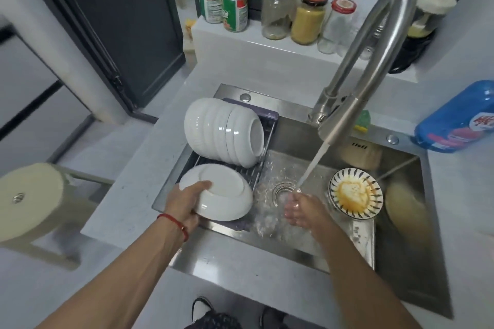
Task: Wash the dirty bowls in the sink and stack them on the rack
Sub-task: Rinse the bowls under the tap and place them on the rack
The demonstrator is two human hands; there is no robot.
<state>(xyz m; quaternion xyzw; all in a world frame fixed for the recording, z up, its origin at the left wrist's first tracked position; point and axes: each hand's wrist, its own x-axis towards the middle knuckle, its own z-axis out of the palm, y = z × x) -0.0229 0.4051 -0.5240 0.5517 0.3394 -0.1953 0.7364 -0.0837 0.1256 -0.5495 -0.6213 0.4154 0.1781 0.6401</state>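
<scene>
Nearest the camera, 2 bare forearms reach out over the near edge of the worktop (128, 211) toward the steel sink (401, 270). The left hand (184, 201), a red cord at its wrist, holds a white bowl (222, 192) upside down by the rim, its grip curled round the near left edge; the bowl sits low over the near end of the rack (263, 161), which spans the left side of the sink. The right hand (299, 208) holds nothing: its fingers lie loose and spread under the water stream (312, 165), just over the drain (284, 191).

To the right of that hand, a patterned bowl (355, 193) with dark rim strokes rests in the basin, orange-brown residue pooled inside it, so it appears unwashed. Further right, a pale rounded shape under the water may be another dish; it cannot be told for certain.

Beyond the held bowl, a stack of white bowls (224, 132) leans on its side on the far part of the rack, about 5 by their ridges. By this showing the task is well along: several bowls racked, 1 being placed, at least 1 dirty bowl left.

The faucet (374, 48) arches over from the far right. Small dark lettering on the far basin wall is too blurred to read. The blue bottle (459, 120) at right carries red characters, illegible here. On the far ledge stand jars (307, 16) and 2 green-capped bottles (224, 0) whose label print cannot be read.
</scene>
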